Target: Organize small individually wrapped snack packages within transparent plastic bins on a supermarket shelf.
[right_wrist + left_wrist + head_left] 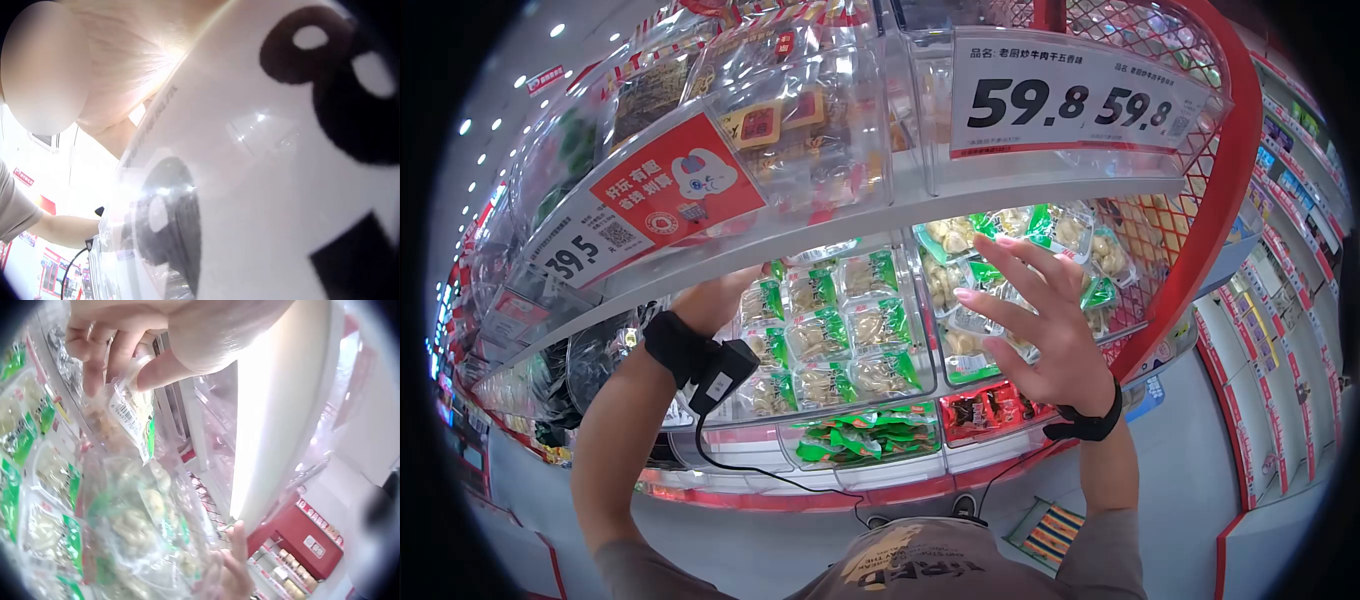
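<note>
My left hand [712,298] reaches under the upper shelf, its fingers mostly hidden in the head view. In the left wrist view, that left hand [134,347] pinches a small clear packet [132,419] with a green edge and a barcode between thumb and fingers. Below it lie rows of similar green-edged snack packets [820,333] in a clear bin. My right hand [1048,335] is spread, palm down, over the neighbouring bin of pale snack packets [948,283], with nothing between its fingers. A white price sign fills most of the right wrist view.
Overhead, the shelf edge [850,228] carries price signs [1080,105] and clear bins of packaged food. A red frame [1245,130] with mesh bounds the right side. Lower bins hold green packets [870,432] and red packets [990,408]. Another shelf unit [1270,370] stands at far right.
</note>
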The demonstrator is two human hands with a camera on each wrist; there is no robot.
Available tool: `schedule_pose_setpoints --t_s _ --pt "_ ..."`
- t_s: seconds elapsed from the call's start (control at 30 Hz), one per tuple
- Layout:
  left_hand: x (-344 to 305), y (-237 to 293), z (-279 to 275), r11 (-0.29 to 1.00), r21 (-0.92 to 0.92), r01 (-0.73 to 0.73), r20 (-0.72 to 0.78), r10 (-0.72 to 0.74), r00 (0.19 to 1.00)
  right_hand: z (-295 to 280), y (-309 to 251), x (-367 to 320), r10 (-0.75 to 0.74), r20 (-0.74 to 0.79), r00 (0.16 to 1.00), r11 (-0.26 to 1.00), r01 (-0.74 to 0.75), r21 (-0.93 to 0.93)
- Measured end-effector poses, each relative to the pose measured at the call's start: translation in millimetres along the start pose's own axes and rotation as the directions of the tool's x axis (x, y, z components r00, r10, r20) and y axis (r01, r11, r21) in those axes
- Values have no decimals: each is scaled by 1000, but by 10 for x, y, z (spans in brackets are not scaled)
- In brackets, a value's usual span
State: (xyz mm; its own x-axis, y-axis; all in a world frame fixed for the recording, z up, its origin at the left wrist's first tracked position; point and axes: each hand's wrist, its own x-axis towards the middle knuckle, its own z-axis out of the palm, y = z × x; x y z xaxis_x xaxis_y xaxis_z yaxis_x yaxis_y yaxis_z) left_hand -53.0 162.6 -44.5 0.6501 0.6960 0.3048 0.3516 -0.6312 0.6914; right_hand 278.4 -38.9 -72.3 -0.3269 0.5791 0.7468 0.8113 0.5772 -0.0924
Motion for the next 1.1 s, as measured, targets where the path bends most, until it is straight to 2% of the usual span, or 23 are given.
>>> schedule_pose_setpoints --t_s 0.03,0.1,0.17,0.3,0.57,0.77,0.8,0.9,1.0,1.07,1.1 --pt "-8 -55 -73 980 201 -3 -35 10 999 8 10 10 -5 7 1000 1000 5 11" --pt "49 -116 -137 847 528 53 -91 -6 996 26 14 14 9 2 1000 1000 -9 21" --pt "231 -86 27 782 613 113 -84 -78 993 14 10 21 23 15 1000 1000 -23 18" --pt "554 -93 388 778 613 136 31 -195 980 6 27 22 16 -10 1000 999 -15 38" --pt "758 -201 669 823 559 100 152 -220 963 16 65 8 47 -42 998 998 -45 44" --pt "883 -225 703 862 499 89 212 -220 952 171 105 -3 214 -160 964 975 -222 -31" --pt "910 -207 714 867 490 87 221 -220 950 164 88 10 269 -117 956 962 -273 -18" --pt "948 -100 686 884 450 127 277 -273 921 153 65 37 280 3 960 957 -279 -77" --pt "968 -37 618 896 414 159 333 -312 890 210 91 25 276 33 961 959 -273 -78" --pt "1012 -351 599 909 410 81 333 -232 914 202 97 20 316 66 946 948 -312 -68" --pt "999 -367 577 863 505 21 290 -192 938 199 101 16 336 86 938 941 -332 -63"
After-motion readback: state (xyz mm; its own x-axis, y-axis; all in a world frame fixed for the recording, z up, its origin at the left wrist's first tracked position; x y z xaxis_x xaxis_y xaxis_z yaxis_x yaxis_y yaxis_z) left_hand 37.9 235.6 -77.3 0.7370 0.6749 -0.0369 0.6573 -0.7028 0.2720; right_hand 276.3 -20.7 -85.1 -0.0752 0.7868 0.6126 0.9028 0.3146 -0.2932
